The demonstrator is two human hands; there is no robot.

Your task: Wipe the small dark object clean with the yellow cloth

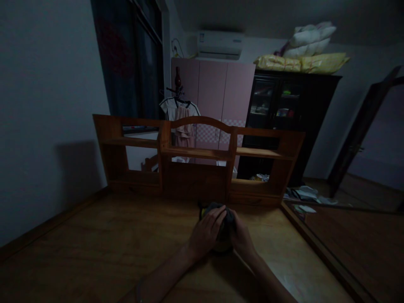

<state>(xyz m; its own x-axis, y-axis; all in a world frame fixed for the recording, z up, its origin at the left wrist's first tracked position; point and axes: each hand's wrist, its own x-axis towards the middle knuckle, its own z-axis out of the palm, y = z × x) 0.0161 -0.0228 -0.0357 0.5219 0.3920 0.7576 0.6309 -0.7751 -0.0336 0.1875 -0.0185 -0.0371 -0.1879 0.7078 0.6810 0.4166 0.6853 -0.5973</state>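
Observation:
Both my hands are wrapped around a small dark rounded object [221, 229] with a bit of yellow on it, resting on a wooden surface [110, 248]. My left hand [206, 233] lies over its top and left side with the fingers curled. My right hand [241, 237] clasps its right side. The room is dim and most of the object is hidden under my fingers, so I cannot make out what it is.
A low wooden shelf unit [195, 158] stands just beyond the object. Behind it are a pink wardrobe [221, 97], a dark glass-door cabinet [284, 109] with bedding on top, hanging clothes [179, 118] and a wall air conditioner [221, 44]. A dark wooden door [360, 139] stands at right.

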